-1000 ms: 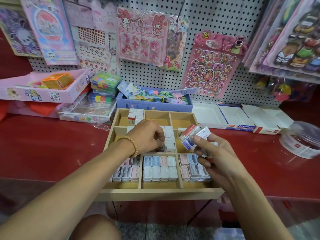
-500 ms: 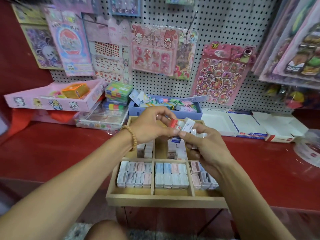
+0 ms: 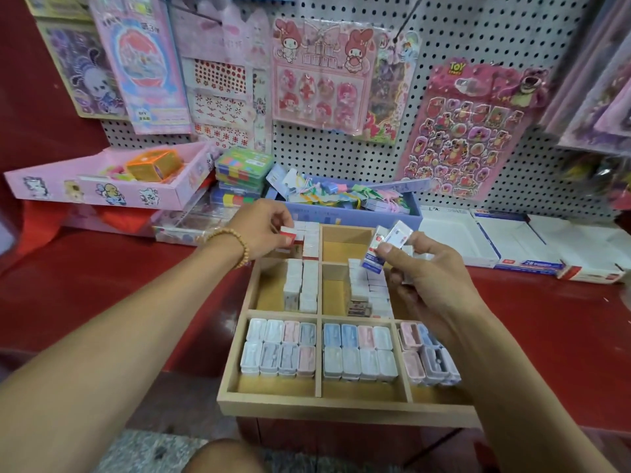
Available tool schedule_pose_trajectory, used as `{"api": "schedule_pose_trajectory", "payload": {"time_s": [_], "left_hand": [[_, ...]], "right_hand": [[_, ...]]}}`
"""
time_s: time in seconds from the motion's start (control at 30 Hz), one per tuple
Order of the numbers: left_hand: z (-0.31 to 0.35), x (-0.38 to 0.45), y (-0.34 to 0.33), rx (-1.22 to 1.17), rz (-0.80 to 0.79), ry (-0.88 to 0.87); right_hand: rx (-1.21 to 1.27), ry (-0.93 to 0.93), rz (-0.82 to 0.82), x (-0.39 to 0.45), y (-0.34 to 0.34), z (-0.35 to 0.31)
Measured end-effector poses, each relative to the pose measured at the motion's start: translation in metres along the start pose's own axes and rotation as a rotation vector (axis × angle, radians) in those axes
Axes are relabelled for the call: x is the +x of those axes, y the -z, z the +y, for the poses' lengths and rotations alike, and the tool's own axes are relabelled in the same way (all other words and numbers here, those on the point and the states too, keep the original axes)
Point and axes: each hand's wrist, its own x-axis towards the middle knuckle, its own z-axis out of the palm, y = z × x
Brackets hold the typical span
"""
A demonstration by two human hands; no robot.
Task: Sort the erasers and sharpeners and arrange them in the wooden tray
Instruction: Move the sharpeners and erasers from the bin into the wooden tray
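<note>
The fingers of the left hand are curled in a narrow pinch on one small white rectangular eraser with a red end, held just above the far-left compartment of the pale wooden tray with nine compartments. That eraser sits touching or just beside the row of white erasers already standing in that compartment, its long axis running roughly left to right, red end toward the palm. The right hand hovers over the right side of the tray's middle row, its thumb and fingers gripping a loose fan of white erasers with blue and red sleeves that point up and away from the person. The pastel plastic sharpeners fill the three near compartments in neat rows. The coming move, as I judge it, turns on the gap left of the standing row: it lies directly under the left hand's fingertips, so the left hand is far nearer than the right, and the eraser needs only a short drop to seat beside its neighbours.
</note>
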Motion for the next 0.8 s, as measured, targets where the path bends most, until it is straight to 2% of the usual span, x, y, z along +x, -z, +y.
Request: {"api": "schedule_pose_trajectory", "payload": {"time_s": [0.2, 0.43, 0.53, 0.6, 0.67, 0.73, 0.8], "left_hand": [[0.001, 0.01, -0.023, 0.239, -0.021, -0.079], [0.001, 0.011, -0.02, 0.235, -0.052, -0.056], [0.003, 0.003, -0.011, 0.306, -0.091, -0.073], [0.014, -0.008, -0.005, 0.312, -0.008, -0.084], [0.033, -0.023, 0.0, 0.057, 0.044, -0.094], [0.059, -0.044, 0.003, -0.318, -0.101, -0.112], [0.081, -0.059, 0.0, -0.455, -0.252, -0.163]], "right_hand": [[0.004, 0.004, -0.002, 0.0, -0.001, 0.006], [0.027, 0.006, -0.038, -0.004, 0.001, 0.007], [0.016, 0.008, -0.059, -0.007, 0.002, 0.007], [0.002, 0.014, -0.058, -0.01, 0.003, 0.006], [-0.029, 0.023, -0.055, -0.014, 0.002, 0.004], [-0.056, 0.037, -0.071, -0.02, 0.002, 0.003], [-0.073, 0.047, -0.092, -0.027, 0.003, 0.002]]}}
